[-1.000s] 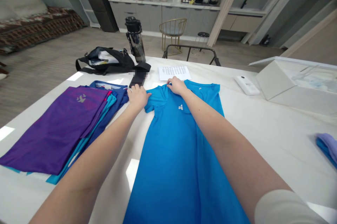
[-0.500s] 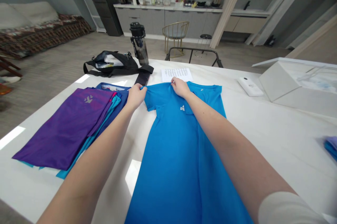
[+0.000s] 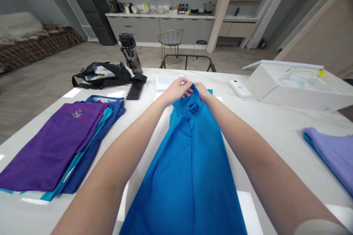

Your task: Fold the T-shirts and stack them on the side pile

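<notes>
A bright blue sports shirt [image 3: 190, 161] lies lengthwise on the white table [image 3: 275, 132] in front of me. Its top end is bunched up and raised off the table. My left hand [image 3: 178, 89] grips the left side of that bunched top, fingers closed on the fabric. My right hand [image 3: 202, 91] holds the right side of the same bunch, close beside the left hand. Both forearms stretch out over the shirt's body.
A stack of folded shirts, purple on top [image 3: 52, 143], lies at the left. A lilac shirt [image 3: 333, 154] sits at the right edge. Beyond my hands are a printed sheet [image 3: 165, 80], a phone [image 3: 135, 91], a black bag [image 3: 102, 75], a dark bottle [image 3: 130, 53], a white remote [image 3: 239, 88] and an open white box [image 3: 292, 86].
My hands were apart on the shirt's sleeve and collar; they have come together at the middle, gathering the flat top of the shirt into a raised bunch. The sleeves are folded inward.
</notes>
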The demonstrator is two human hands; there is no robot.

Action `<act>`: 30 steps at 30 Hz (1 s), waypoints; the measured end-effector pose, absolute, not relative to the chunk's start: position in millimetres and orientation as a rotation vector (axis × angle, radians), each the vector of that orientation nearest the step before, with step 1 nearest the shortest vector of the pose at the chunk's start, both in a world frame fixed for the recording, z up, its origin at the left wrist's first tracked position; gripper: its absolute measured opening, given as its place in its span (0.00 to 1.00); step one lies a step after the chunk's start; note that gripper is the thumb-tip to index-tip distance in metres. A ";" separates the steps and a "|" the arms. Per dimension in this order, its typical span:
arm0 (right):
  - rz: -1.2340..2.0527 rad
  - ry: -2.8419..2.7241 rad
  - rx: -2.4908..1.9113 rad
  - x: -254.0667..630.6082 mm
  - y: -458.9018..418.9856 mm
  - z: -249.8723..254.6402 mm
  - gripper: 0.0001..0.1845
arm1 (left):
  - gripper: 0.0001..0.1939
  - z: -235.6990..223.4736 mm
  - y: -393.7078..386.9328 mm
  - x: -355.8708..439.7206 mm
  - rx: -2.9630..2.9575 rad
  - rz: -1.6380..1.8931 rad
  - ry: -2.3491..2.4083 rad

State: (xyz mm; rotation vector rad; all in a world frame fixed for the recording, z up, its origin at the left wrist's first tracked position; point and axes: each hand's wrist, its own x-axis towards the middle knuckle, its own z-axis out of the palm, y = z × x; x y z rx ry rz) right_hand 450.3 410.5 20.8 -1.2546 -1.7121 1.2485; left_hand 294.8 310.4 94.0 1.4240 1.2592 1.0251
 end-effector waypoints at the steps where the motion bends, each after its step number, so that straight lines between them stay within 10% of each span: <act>1: 1.329 -1.664 -1.344 469.9 407.3 22.1 0.29 | 0.12 85.2 317.3 298.8 1.454 0.949 1.269; 5: 1.473 -1.656 -1.613 523.3 389.4 23.0 0.40 | 0.13 39.0 337.0 279.6 1.741 0.706 1.714; 12: 0.734 -2.295 -1.697 523.7 366.4 9.7 0.22 | 0.26 -7.7 348.8 242.5 2.238 0.211 1.939; 30: 0.779 -1.738 -1.725 534.4 369.7 39.0 0.13 | 0.21 52.2 387.9 245.7 2.100 0.457 1.830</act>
